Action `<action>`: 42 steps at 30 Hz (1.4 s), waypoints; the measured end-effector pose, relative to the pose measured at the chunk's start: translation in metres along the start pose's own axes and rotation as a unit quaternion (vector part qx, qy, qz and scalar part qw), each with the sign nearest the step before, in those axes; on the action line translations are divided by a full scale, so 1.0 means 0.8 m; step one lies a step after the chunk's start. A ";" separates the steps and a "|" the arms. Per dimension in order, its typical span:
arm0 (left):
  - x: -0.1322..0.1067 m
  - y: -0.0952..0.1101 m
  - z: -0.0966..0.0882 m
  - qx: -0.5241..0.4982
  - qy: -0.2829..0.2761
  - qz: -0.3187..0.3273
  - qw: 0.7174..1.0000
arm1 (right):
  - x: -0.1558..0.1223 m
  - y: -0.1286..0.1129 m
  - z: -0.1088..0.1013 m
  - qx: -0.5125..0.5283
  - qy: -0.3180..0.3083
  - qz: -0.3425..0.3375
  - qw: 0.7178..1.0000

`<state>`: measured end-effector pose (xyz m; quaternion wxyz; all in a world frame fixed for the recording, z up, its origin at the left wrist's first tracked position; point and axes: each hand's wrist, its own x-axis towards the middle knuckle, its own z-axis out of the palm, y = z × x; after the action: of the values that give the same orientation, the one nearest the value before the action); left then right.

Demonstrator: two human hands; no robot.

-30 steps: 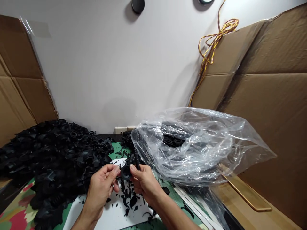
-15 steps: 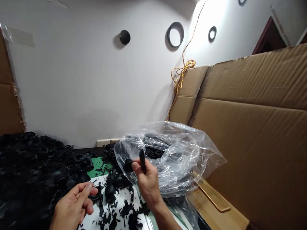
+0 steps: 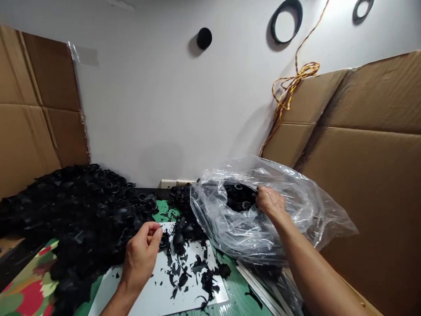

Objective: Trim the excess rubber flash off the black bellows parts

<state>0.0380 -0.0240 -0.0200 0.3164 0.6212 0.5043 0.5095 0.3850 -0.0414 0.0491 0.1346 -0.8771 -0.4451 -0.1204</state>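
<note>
My left hand (image 3: pixel 144 245) is closed in a pinch above the left side of the white sheet (image 3: pixel 138 294), beside the pile of black rubber parts (image 3: pixel 82 210). What its fingertips hold, if anything, is too small to make out. At the mouth of a clear plastic bag (image 3: pixel 243 241), my right hand (image 3: pixel 271 200) is closed, its fingertips pointing into the opening. A dark piece shows by those fingers, but its kind is hidden. Black ring-shaped parts (image 3: pixel 246 205) lie inside the bag. Torn black scraps (image 3: pixel 207 281) are scattered over the sheet.
Cardboard panels stand at left (image 3: pixel 23 131) and right (image 3: pixel 375 188). Behind is a grey wall (image 3: pixel 164 96) with a black ring (image 3: pixel 287 22) on it and a bundled yellow-brown cord (image 3: pixel 296 83). A green mat (image 3: pixel 237 281) lies under the sheet, with a patterned cloth (image 3: pixel 29 285) at lower left.
My right hand has moved right and into the bag's mouth, carrying a dark piece. My left hand's fingers have drawn together into a pinch. The camera has turned left.
</note>
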 end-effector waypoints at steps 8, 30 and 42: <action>-0.015 0.016 0.029 0.242 -0.177 0.155 0.941 | -0.057 -0.005 -0.007 0.034 -0.002 -0.021 0.999; 0.002 0.018 0.022 -0.052 -0.116 -0.130 0.983 | -0.183 -0.158 0.028 0.807 -0.136 -0.064 0.572; -0.017 0.015 0.022 -0.320 -0.088 -0.298 0.895 | -0.198 -0.163 0.057 0.713 -0.031 -0.088 0.695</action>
<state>0.0590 -0.0380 -0.0187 0.6781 0.3490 0.4457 0.4688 0.1922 -0.0703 -0.0293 0.6949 -0.4778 -0.4762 0.2492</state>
